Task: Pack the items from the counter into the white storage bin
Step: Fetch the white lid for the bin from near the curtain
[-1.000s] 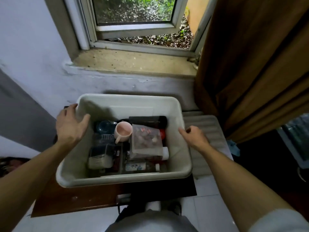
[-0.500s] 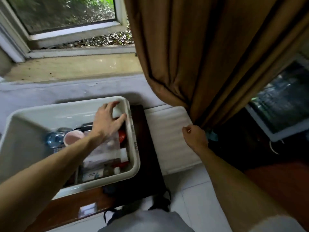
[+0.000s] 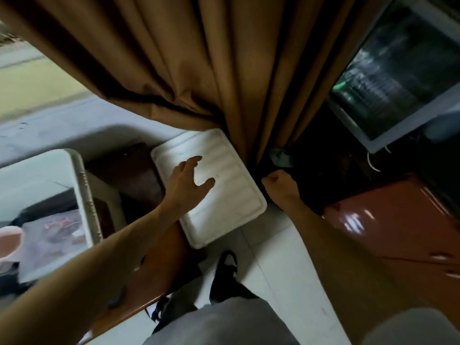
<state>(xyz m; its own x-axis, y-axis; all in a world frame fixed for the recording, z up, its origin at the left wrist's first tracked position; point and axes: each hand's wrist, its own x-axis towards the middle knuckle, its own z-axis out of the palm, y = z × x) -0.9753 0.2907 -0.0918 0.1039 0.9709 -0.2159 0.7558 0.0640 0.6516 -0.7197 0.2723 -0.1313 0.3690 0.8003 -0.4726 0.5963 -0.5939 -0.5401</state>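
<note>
Our left hand [image 3: 185, 181] hangs over the white lid [image 3: 224, 202], fingers [image 3: 194, 160] spread wide and holding nothing, maybe to grab it for the white storage bin [image 3: 86, 195], which sits on the tabletop [image 3: 161, 265] at our left. Our right hand [image 3: 278, 185] curls by the lid's edge near the curtain [image 3: 199, 70]; we cannot tell if it holds anything. The bin is blurry and cut off, showing just a pink cup [image 3: 10, 241].
</note>
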